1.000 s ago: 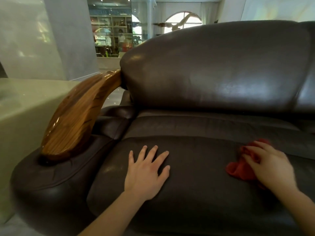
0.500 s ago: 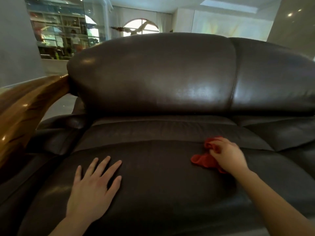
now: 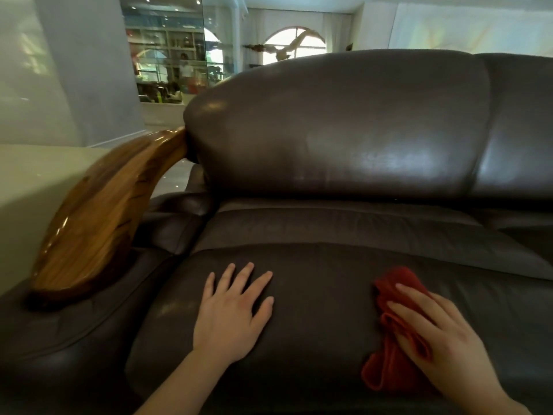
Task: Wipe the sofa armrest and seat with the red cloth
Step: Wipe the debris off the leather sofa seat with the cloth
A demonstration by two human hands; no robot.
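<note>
A dark brown leather sofa fills the view. Its seat cushion (image 3: 323,319) lies in front of me and its backrest (image 3: 344,124) rises behind. At the left is the armrest, a curved glossy wooden piece (image 3: 101,217) above a leather pad (image 3: 59,330). My left hand (image 3: 233,313) rests flat on the seat with fingers spread and holds nothing. My right hand (image 3: 434,333) presses down on the crumpled red cloth (image 3: 389,354) at the seat's right side, with fingers laid over it. Part of the cloth is hidden under that hand.
A second back cushion (image 3: 520,124) continues to the right. A pale low surface (image 3: 27,181) stands left of the armrest. Behind the sofa are a grey pillar (image 3: 89,64), a glass-fronted shelf area (image 3: 170,55) and an arched window (image 3: 294,44).
The view swung right, then back left, so the wooden armrest shows again. My right hand and the red cloth slid nearer to me on the seat. My left hand stayed flat.
</note>
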